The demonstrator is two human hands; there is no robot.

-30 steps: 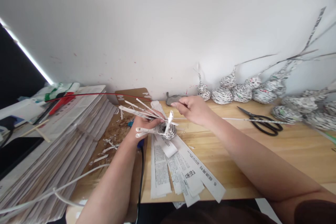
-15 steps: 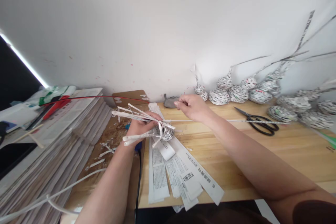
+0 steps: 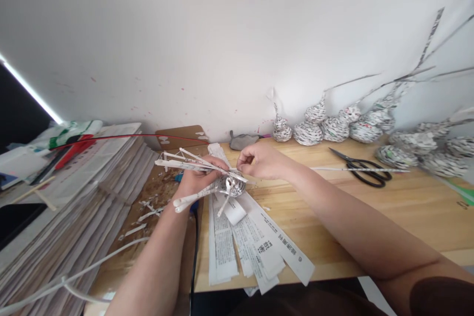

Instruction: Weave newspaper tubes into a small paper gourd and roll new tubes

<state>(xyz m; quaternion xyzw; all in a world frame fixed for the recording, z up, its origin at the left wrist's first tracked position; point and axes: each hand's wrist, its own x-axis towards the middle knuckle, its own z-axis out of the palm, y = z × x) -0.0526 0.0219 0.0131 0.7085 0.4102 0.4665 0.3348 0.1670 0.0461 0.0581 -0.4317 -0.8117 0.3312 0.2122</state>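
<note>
My left hand [image 3: 203, 177] is closed around a small weaving of rolled newspaper [image 3: 234, 185], its loose paper tubes [image 3: 185, 162] fanning out to the left and downward. Just right of the weaving is my right hand [image 3: 255, 160], thumb and fingers curled together. A long thin paper tube [image 3: 351, 169] runs to the right, partly hidden by my right forearm; my fingers appear pinched on its near part. Cut newspaper strips [image 3: 255, 247] lie under the weaving on the wooden table [image 3: 333, 212].
Several woven gourd shapes [image 3: 309, 131] stand along the wall at the right. Black-handled scissors [image 3: 365, 168] lie open near them. Stacked newspaper [image 3: 118, 182] fills the left, with paper scraps [image 3: 148, 212] beside it. A grey pouch [image 3: 242, 140] sits by the wall.
My right hand has moved down and left, closer to the weaving. My left hand stays nearly in place, still holding it. The view has shifted slightly.
</note>
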